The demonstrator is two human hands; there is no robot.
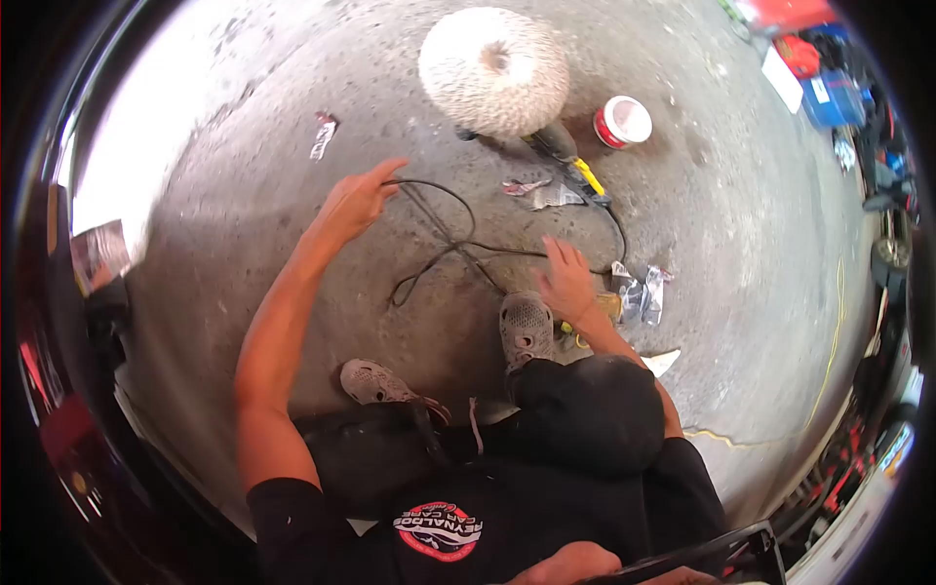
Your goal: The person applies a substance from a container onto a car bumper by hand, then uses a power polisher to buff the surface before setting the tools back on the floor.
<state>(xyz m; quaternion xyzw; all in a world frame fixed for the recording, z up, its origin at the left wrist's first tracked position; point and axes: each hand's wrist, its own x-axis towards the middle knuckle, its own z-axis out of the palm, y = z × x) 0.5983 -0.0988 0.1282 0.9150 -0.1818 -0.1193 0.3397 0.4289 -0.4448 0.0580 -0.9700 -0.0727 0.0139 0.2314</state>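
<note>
My left hand (353,208) reaches forward on the left, its fingers closed on a black power cord (507,250) with the index finger pointing out. The cord lies in loose loops on the concrete floor. It runs under my right hand (567,282) and on to the polisher (556,144), which has a yellow part on its handle. My right hand hangs low beside my right shoe with its fingers stretched out, overlapping the cord in this view. A large white wool pad (487,83) on the polisher faces up.
A red-and-white tub (623,123) stands right of the pad. Torn wrappers (640,294) and paper scraps (558,195) lie on the floor. My clog (527,330) is close to the cord. A dark red vehicle (83,439) borders the left; shop gear (831,99) lines the right.
</note>
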